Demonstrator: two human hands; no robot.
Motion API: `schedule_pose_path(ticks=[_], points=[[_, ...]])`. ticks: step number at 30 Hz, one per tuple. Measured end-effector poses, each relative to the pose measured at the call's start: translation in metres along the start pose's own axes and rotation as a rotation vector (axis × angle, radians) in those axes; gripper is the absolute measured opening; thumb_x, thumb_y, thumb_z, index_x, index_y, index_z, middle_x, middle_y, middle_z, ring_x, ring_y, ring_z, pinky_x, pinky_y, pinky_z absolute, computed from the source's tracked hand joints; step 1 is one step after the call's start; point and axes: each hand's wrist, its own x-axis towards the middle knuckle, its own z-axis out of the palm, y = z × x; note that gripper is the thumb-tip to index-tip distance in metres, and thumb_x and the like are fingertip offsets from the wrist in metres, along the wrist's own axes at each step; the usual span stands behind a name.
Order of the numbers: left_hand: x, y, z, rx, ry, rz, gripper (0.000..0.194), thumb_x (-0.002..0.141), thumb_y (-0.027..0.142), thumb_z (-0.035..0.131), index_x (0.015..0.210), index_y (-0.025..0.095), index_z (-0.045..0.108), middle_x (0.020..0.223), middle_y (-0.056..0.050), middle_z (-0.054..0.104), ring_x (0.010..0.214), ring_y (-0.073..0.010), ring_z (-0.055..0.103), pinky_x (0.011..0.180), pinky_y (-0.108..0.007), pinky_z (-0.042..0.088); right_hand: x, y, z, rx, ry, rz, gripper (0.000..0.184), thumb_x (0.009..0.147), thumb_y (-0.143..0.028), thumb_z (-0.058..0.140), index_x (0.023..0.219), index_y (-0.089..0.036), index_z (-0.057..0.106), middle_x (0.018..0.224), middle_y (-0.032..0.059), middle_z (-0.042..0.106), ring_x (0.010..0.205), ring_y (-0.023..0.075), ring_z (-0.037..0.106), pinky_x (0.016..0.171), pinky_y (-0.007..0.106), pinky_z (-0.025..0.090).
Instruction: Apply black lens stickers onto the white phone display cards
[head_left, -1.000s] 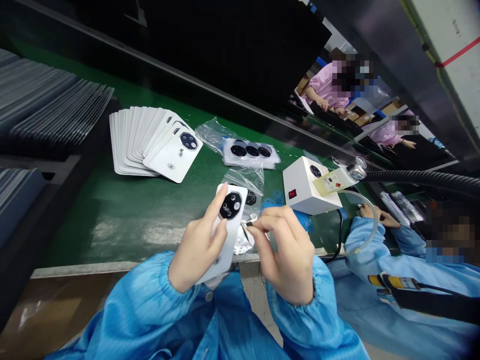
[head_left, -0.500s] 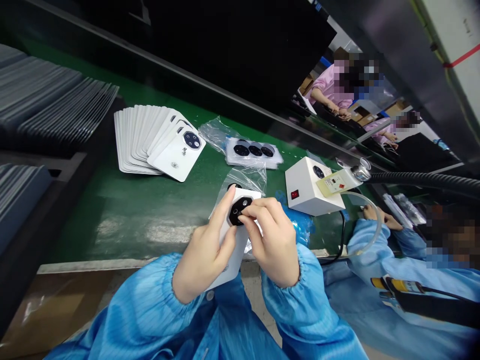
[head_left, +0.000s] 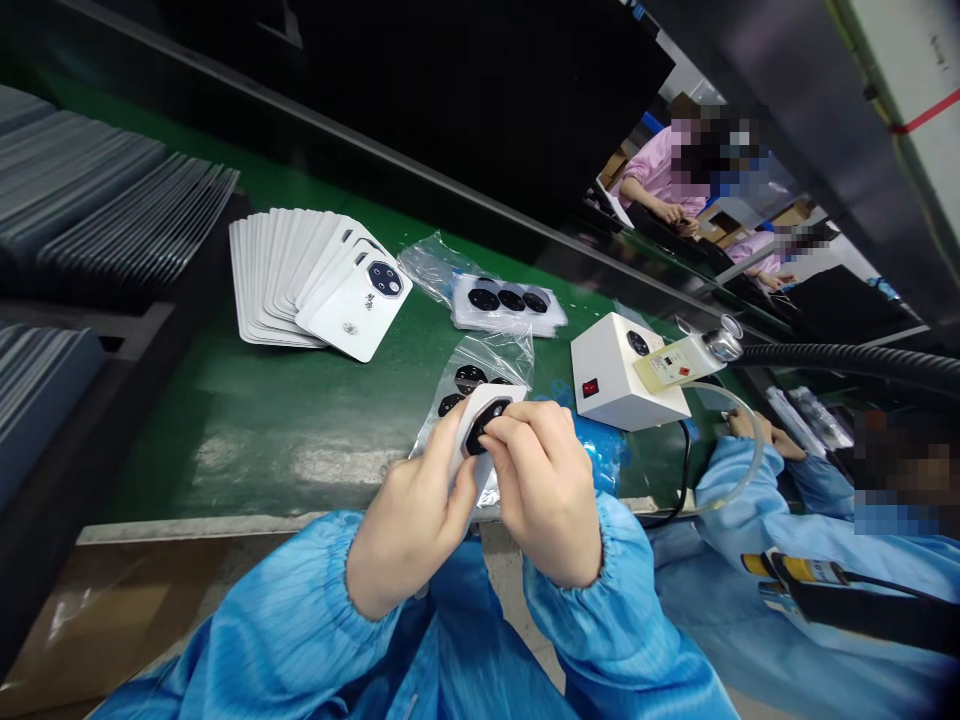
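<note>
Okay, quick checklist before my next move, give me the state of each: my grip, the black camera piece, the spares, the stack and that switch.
1. Left hand gripping the white panel: ok.
2. Right hand fingertips at the black camera piece: ok.
3. Camera piece seated flush: cannot tell, fingers cover part of it.
4. Loose black pieces close by, at the clear bag: ok.
5. Fanned white panels apart from both hands: ok.
6. Red switch on the white box turned on: cannot tell.

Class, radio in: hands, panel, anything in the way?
Left hand gripping white panel. Right hand at its black camera piece. Plastic bag behind, partly hidden by panel.
</note>
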Motion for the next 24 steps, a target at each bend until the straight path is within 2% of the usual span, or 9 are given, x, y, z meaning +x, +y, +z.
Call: schedule_pose_path(ticks=[5, 12, 16, 18, 20, 24], points=[[-0.0013, -0.0001, 0.0005, 0.051, -0.007, 0.008, 0.035, 0.09, 0.021, 0.039, 0.125, 0.017, 0.04, 0.087, -0.003, 0.073, 0.067, -0.0183, 0.071, 0.054, -0.023, 0.052, 0.0011, 0.001, -0.0035, -0.005, -0.018, 0.0, 0.017, 0.087, -0.01, 0.042, 0.081, -0.013, 0.058, 0.082, 0.0083, 0.057, 0.075, 0.0175, 0.048, 0.065, 0.033, 0.038], [-0.0029, -0.0049, 0.0036, 0.107, 0.019, 0.084, 0.034, 0.09, 0.021, 0.037, 0.123, 0.016, 0.039, 0.086, -0.006, 0.072, 0.063, -0.0205, 0.07, 0.054, -0.027, 0.052, 0.0035, -0.001, -0.0013, -0.005, 0.001, -0.008, 0.023, 0.086, -0.008, 0.038, 0.073, -0.015, 0.056, 0.079, 0.0072, 0.057, 0.072, 0.0174, 0.044, 0.062, 0.034, 0.034], [-0.0021, -0.0072, 0.0053, 0.118, 0.023, 0.106, 0.034, 0.09, 0.021, 0.037, 0.123, 0.014, 0.039, 0.079, -0.007, 0.072, 0.058, -0.0214, 0.069, 0.049, -0.027, 0.05, 0.002, 0.0001, 0.0028, -0.034, 0.022, -0.03, 0.025, 0.087, -0.008, 0.036, 0.074, -0.015, 0.056, 0.079, 0.0071, 0.057, 0.071, 0.0167, 0.042, 0.062, 0.033, 0.031], [-0.0014, -0.0067, 0.0046, 0.107, 0.014, 0.109, 0.041, 0.09, 0.019, 0.037, 0.131, 0.015, 0.033, 0.084, -0.007, 0.073, 0.061, -0.0199, 0.069, 0.052, -0.026, 0.052, 0.0012, 0.0012, 0.0032, -0.045, 0.021, -0.034, 0.024, 0.087, -0.009, 0.036, 0.074, -0.015, 0.055, 0.078, 0.007, 0.057, 0.071, 0.0165, 0.042, 0.062, 0.033, 0.031], [-0.0013, -0.0056, 0.0034, 0.088, 0.0, 0.11, 0.052, 0.09, 0.018, 0.037, 0.14, 0.017, 0.021, 0.088, -0.006, 0.072, 0.062, -0.0178, 0.069, 0.054, -0.025, 0.052, 0.001, 0.002, 0.0023, -0.047, 0.005, -0.035, 0.022, 0.087, -0.01, 0.038, 0.074, -0.015, 0.055, 0.078, 0.0072, 0.056, 0.071, 0.0167, 0.043, 0.062, 0.033, 0.031], [-0.0024, -0.0051, 0.0023, 0.057, -0.005, 0.131, 0.07, 0.089, 0.014, 0.038, 0.145, 0.021, -0.004, 0.078, -0.001, 0.071, 0.052, -0.0161, 0.064, 0.051, -0.025, 0.05, 0.0019, 0.0016, -0.0009, -0.052, -0.036, -0.031, 0.021, 0.088, -0.011, 0.039, 0.073, -0.014, 0.054, 0.077, 0.0077, 0.055, 0.072, 0.0174, 0.043, 0.063, 0.033, 0.032]])
